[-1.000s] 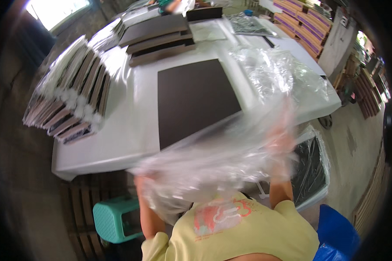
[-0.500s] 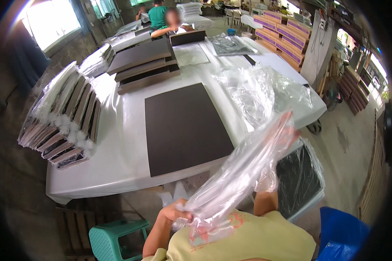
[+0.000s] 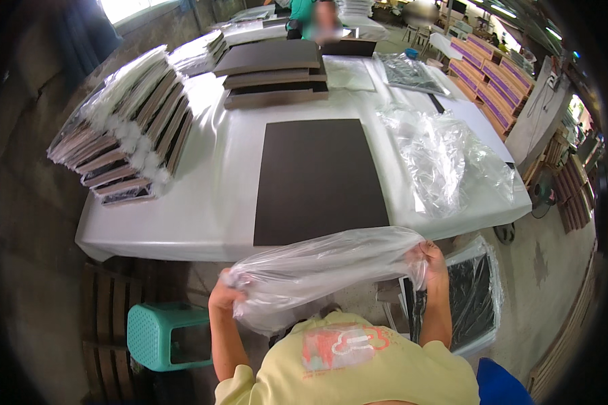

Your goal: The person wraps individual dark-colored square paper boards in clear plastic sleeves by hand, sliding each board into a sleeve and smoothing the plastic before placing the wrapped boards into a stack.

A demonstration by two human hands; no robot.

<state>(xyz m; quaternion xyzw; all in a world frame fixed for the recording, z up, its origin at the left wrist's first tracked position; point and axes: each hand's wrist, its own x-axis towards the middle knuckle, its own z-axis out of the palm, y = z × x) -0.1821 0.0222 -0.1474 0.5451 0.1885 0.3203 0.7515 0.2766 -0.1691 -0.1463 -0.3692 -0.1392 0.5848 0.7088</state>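
A clear plastic bag [image 3: 324, 266] is stretched sideways between my hands, in front of the table's near edge. My left hand [image 3: 227, 291] grips its left end, fingers closed round the film. At the other end my right hand [image 3: 428, 260] is closed on the bag, some of the film lying over the fingers. Just beyond lies a dark brown rectangular panel [image 3: 321, 179], flat on the white-covered table [image 3: 216, 162], its near edge close to the bag. To its right, a crumpled heap of clear plastic [image 3: 446, 162] rests on the table.
Stacked plastic-wrapped panels [image 3: 125, 131] stand at the table's left; bare dark panels [image 3: 270, 71] are piled behind. A green stool [image 3: 165, 337] is low at left. A wrapped panel [image 3: 463, 297] leans at lower right. Across the table is a person in green [image 3: 302, 10].
The bag has swung from a slant to nearly level, and my hands have drawn to about the same height. My right hand came lower, no longer inside the film up high. The view has shifted.
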